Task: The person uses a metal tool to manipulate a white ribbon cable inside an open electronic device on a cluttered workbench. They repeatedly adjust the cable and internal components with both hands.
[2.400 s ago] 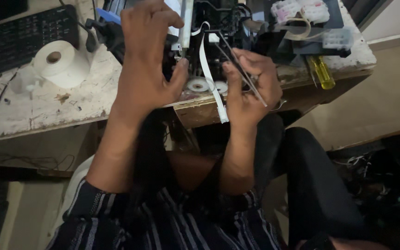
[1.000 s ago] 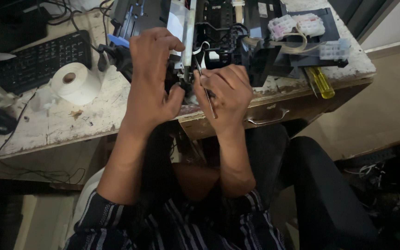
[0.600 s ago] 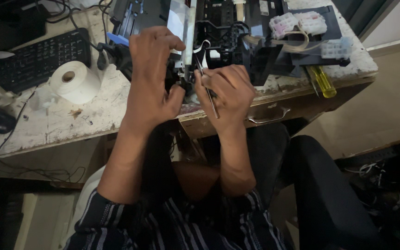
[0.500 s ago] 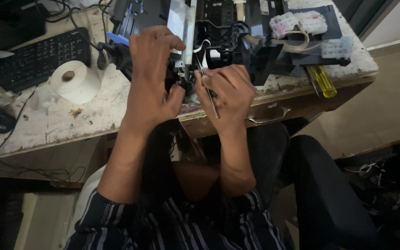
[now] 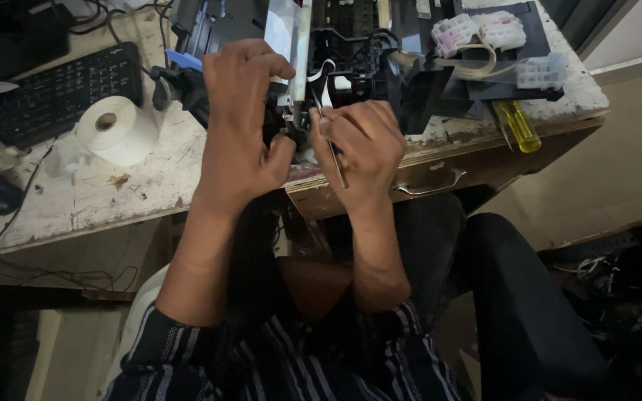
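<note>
At the near edge of the worn white desk (image 5: 113, 189) sits an opened printer mechanism (image 5: 351, 44). The left hand (image 5: 243, 122) has its grip closed around the mechanism's front edge. The right hand (image 5: 358, 145) pinches thin metal tweezers (image 5: 336, 160), tips at the mechanism. A tissue roll (image 5: 117, 130) and black keyboard (image 5: 53, 93) lie left; a yellow-handled screwdriver (image 5: 516, 126) lies right.
</note>
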